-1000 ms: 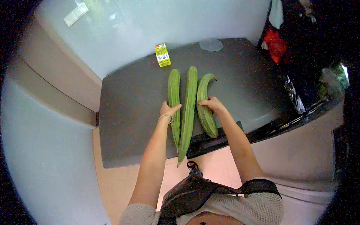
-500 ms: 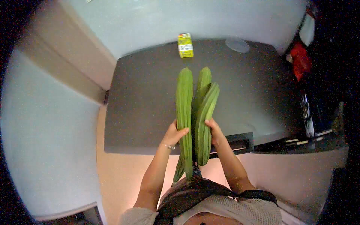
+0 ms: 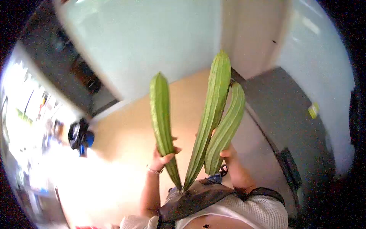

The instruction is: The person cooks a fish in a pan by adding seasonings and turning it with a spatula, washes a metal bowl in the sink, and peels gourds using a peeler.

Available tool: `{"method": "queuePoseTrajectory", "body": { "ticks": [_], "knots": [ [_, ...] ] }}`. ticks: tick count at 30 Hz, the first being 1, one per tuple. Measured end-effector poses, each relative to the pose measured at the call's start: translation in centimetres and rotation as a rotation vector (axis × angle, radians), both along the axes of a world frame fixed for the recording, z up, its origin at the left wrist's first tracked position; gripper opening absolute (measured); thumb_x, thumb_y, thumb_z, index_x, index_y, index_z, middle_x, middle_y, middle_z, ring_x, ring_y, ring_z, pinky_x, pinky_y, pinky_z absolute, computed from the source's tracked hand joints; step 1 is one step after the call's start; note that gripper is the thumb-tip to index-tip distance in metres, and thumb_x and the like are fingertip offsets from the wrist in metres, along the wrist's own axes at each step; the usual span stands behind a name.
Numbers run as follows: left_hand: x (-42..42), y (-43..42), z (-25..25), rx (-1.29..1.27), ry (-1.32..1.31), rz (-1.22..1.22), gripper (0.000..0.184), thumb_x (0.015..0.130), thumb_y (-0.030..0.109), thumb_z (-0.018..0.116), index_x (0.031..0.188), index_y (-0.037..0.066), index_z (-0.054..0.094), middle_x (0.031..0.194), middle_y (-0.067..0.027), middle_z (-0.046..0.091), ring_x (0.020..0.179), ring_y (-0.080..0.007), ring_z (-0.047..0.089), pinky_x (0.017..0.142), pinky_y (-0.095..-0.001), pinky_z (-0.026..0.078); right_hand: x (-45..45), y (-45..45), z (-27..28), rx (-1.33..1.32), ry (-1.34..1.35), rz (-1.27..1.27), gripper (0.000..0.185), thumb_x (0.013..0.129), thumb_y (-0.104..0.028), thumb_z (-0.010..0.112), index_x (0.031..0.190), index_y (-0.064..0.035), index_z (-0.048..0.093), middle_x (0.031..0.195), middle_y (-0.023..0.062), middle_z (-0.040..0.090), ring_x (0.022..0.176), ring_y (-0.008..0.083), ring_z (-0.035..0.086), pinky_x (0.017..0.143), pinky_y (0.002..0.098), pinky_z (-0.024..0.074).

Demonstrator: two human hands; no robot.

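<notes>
My left hand (image 3: 163, 157) is wrapped round one long green ridge gourd (image 3: 160, 110), its thumb across the front and its tip pointing up. Two more ridge gourds are on the right: a longer gourd (image 3: 214, 95) and a shorter curved gourd (image 3: 228, 124) in front of it, touching along their sides. My right hand (image 3: 226, 152) grips this pair from the outer side; most of its fingers are hidden behind them. The narrow ends of the left and longer gourds come close together near my dark apron (image 3: 198, 196).
At the right stands a dark table (image 3: 274, 87) with a small yellow-green carton (image 3: 313, 110) on it. Pale walls (image 3: 152, 42) rise ahead, beside a doorway (image 3: 82, 72) on the left. A black and blue object (image 3: 81, 135) sits on the tan floor (image 3: 118, 160) near a bright opening.
My view has swung left, so the table and carton now lie at the right, with floor beneath the gourds. The left gourd has spread apart from the right pair; both hands keep their hold.
</notes>
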State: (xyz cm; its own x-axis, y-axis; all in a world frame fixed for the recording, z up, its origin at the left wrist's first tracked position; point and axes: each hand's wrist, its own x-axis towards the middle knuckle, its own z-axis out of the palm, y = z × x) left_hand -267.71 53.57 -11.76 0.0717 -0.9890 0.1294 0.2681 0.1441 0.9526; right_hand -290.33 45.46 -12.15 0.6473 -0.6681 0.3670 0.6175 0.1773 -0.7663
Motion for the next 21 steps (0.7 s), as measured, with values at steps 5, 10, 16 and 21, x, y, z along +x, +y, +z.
{"method": "queuePoseTrajectory", "body": {
  "ticks": [5, 10, 16, 21],
  "knots": [
    [12.9, 18.7, 0.9, 0.11, 0.032, 0.64, 0.059, 0.054, 0.0, 0.064, 0.107, 0.001, 0.04, 0.094, -0.0095, 0.05, 0.073, -0.0207, 0.058, 0.061, -0.0318, 0.049, 15.5, 0.8, -3.6, -0.096, 0.107, 0.219, 0.061, 0.059, -0.025, 0.069, 0.112, -0.0098, 0.044, 0.111, 0.019, 0.048, 0.103, 0.0305, 0.048, 0.082, 0.0464, 0.0439],
    [22.9, 33.8, 1.4, 0.012, 0.164, 0.896, 0.059, 0.057, 0.003, 0.065, 0.11, 0.001, 0.039, 0.081, -0.0079, 0.051, 0.071, -0.0219, 0.056, 0.059, -0.0344, 0.047, 34.5, 7.2, 0.7, 0.012, 0.149, 0.526, 0.072, 0.06, -0.027, 0.069, 0.12, -0.003, 0.037, 0.111, 0.0202, 0.047, 0.096, 0.0315, 0.053, 0.076, 0.0397, 0.0499],
    [24.8, 39.5, 1.5, -0.241, 0.143, 1.205, 0.061, 0.062, 0.011, 0.065, 0.114, -0.001, 0.036, 0.082, -0.012, 0.053, 0.076, -0.0224, 0.054, 0.068, -0.0342, 0.044, 45.4, 15.6, 5.3, -0.176, 0.181, 0.728, 0.081, 0.054, -0.019, 0.071, 0.123, -0.0038, 0.032, 0.11, 0.0104, 0.047, 0.102, 0.0239, 0.047, 0.081, 0.0394, 0.0428],
    [35.0, 46.9, 3.2, -0.169, -0.068, 1.735, 0.045, 0.067, -0.003, 0.063, 0.106, -0.002, 0.041, 0.091, -0.0092, 0.052, 0.08, -0.0198, 0.055, 0.077, -0.0343, 0.046, 61.6, 20.0, 5.6, -0.356, 0.019, 0.848, 0.081, 0.052, -0.015, 0.07, 0.122, -0.0033, 0.032, 0.108, 0.0096, 0.046, 0.1, 0.0223, 0.047, 0.08, 0.0364, 0.0429]
  ]
}}
